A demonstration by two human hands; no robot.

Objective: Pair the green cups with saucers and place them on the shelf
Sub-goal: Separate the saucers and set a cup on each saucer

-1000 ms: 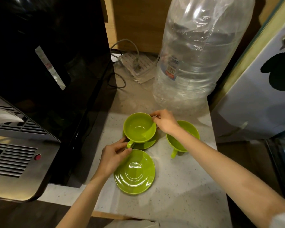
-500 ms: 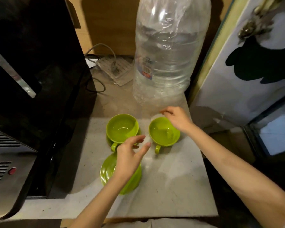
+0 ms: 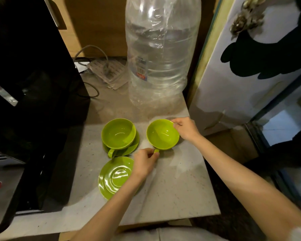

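Two green cups stand on the grey counter (image 3: 177, 188). The left cup (image 3: 118, 133) sits on a green saucer (image 3: 135, 145), its handle toward me. The right cup (image 3: 162, 134) stands bare on the counter. My right hand (image 3: 185, 127) holds its far right rim with the fingertips. My left hand (image 3: 144, 162) pinches its small handle at the near side. A second green saucer (image 3: 111, 178) lies empty in front of the left cup, partly under my left wrist.
A big clear plastic water bottle (image 3: 161, 54) stands right behind the cups. A black and silver coffee machine (image 3: 30, 94) fills the left side. A power strip with cables (image 3: 106, 72) lies at the back. A white cabinet door (image 3: 247, 75) borders the right.
My left hand has moved from above the empty saucer to the right cup's handle and closed on it. My right hand stays at that cup's far rim.
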